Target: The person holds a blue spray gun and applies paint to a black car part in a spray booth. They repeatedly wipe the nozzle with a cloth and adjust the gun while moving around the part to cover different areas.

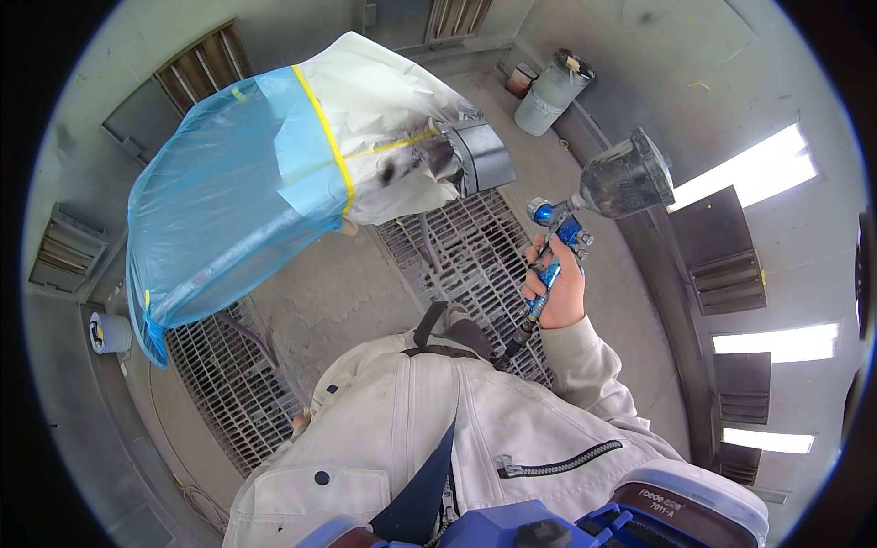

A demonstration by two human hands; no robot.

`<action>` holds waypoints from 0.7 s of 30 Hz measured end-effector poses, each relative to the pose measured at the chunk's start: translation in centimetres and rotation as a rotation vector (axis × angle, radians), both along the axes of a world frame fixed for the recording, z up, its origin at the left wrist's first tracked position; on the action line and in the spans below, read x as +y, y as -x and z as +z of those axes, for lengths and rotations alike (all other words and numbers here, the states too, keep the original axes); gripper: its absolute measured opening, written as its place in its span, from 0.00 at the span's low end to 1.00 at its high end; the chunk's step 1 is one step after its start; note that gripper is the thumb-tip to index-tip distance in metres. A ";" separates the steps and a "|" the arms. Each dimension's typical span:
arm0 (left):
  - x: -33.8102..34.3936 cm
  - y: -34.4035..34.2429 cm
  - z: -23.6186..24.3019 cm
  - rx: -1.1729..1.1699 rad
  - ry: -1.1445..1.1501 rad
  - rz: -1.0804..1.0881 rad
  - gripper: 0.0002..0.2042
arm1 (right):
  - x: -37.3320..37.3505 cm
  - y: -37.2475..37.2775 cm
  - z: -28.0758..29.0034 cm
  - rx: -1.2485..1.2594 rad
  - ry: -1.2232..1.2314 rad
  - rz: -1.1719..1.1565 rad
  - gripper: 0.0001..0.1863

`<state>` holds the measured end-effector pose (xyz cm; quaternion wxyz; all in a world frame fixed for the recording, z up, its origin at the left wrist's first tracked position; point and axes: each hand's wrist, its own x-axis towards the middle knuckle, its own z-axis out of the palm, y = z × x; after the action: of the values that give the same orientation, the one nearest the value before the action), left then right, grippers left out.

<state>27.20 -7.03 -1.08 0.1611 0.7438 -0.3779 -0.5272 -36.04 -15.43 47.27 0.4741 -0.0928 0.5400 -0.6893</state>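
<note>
My right hand [560,285] is wrapped round the handle of a blue spray gun [565,230], with a paint-stained cup [627,173] on top. The gun points leftward, a short way from the bare silver-grey end [482,155] of a large masked part. White paper [365,87] covers the section beside that end, darkened with overspray, and blue plastic film [228,183] wraps the rest. Yellow tape [322,128] runs along the join. Only a sliver of my left hand [301,419] shows beside my jacket; its fingers are hidden.
Metal floor grates [480,265] lie beneath the part and by my left side [224,384]. A pale drum [553,93] and a small can [521,80] stand by the far right wall. At left sits a white bucket [110,332]. A hose [196,498] lies on the floor.
</note>
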 end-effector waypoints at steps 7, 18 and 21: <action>-7.7 4.2 1.8 -0.165 0.071 -0.124 0.33 | 0.5 0.0 0.5 -0.004 0.037 0.023 0.15; -9.4 7.1 2.5 -0.233 -0.019 -0.291 0.29 | 1.5 -0.8 -0.1 0.045 0.025 0.061 0.13; -7.4 5.5 0.9 -0.252 -0.062 -0.270 0.29 | 1.5 -1.0 -0.4 0.002 0.024 0.047 0.13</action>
<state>21.73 -14.40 -0.21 0.0172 0.7513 -0.4750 -0.4579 -35.08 -13.95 46.91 0.4885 -0.1117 0.5298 -0.6842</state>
